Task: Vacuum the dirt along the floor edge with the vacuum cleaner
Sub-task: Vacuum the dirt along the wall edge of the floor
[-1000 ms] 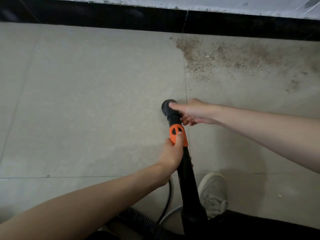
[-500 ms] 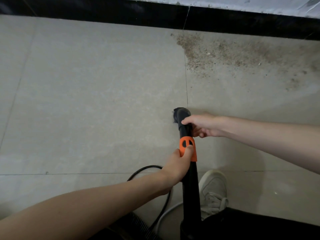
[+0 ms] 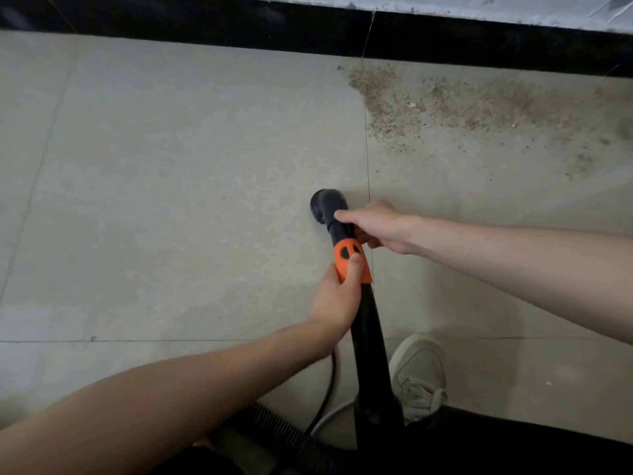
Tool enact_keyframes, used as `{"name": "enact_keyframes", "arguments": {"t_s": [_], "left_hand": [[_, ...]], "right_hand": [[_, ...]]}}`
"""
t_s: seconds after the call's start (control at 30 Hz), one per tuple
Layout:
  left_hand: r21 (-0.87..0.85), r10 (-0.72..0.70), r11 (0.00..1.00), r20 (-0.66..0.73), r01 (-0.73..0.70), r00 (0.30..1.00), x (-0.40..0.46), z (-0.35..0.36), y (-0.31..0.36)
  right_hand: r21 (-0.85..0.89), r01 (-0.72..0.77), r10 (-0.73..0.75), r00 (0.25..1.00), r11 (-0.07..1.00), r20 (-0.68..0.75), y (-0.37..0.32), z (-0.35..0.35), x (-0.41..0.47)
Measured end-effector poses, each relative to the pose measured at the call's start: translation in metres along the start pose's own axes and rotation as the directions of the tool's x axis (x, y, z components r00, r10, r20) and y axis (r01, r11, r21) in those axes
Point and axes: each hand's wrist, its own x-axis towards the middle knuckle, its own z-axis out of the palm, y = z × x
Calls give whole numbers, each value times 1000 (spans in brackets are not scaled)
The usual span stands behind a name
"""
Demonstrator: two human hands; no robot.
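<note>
**Dirt Patch Waiting, Nozzle Well Short**

Pale grey floor tiles point(image 3: 171, 186) running up to a black skirting point(image 3: 205, 27) along the far wall. Brown dirt point(image 3: 455, 104) spread against that edge on the right-hand tile, apparently untouched, thinning to specks further right.

Nearer, black vacuum wand point(image 3: 368, 337) rising from the bottom of view, past a pale shoe point(image 3: 418, 368), with ribbed hose point(image 3: 284, 437) and thin cable point(image 3: 327, 399) trailing beside. Orange collar point(image 3: 352, 260) partway up, wrapped by left hand point(image 3: 337, 299), thumb laid on top. Right hand point(image 3: 380, 228) closed around the neck just above, just behind the round nozzle head point(image 3: 325, 205), beside a grout line and well apart from the dirt.

Risks, judged: nozzle pushed in too fast and scattering grit sideways; head knocked against the skirting; cable or hose snagged by the foot, jerking the wand off line; loose grains left in the corner if held too high.
</note>
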Motion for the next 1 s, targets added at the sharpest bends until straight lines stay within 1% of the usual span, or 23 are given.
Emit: {"name": "enact_keyframes", "arguments": {"t_s": [0.1,0.2,0.27,0.3,0.37,0.43,0.53,0.57,0.6,0.67,0.73,0.8,0.9,1.0], "left_hand": [[-50,10,999,26,-9,1000,26,0,25],[-101,29,995,26,-26,999,50,-5,44],[-100,31,995,15,-30,999,63,-5,50],[-98,33,995,9,-32,999,68,-5,53],[-110,47,993,-11,-48,999,79,-4,59],[-152,66,986,-62,-74,996,91,-4,69],[-277,61,957,-97,-86,993,106,-7,88],[-306,49,949,-89,-74,995,110,-10,95],[-322,34,945,-70,-55,997,114,-12,100],[-333,12,943,16,-7,1000,121,-14,111],[-326,-1,944,137,46,991,123,-12,119],[-308,-16,947,223,86,975,123,-7,125],[-325,-37,938,264,125,964,122,1,130],[-344,-59,928,241,143,969,119,14,129]], "right_hand": [[104,34,-24,995,994,-92,2,-12,2],[86,48,-33,985,995,-168,8,-19,1],[97,21,-4,984,995,-176,12,-22,-3],[95,10,5,987,995,-161,14,-23,-6],[37,12,-8,995,999,-96,17,-22,-14],[-6,59,-59,998,998,3,20,-17,-23],[100,121,-137,975,988,173,25,-8,-36],[149,149,-178,964,977,199,26,-5,-39],[199,178,-217,956,964,196,26,-4,-40],[254,232,-270,955,939,123,26,-4,-38],[212,293,-303,953,932,15,22,-7,-37],[152,317,-312,948,936,-54,21,-12,-36],[37,317,-314,946,948,-80,27,-25,-34],[-79,310,-318,941,947,-119,36,-34,-34]]}}
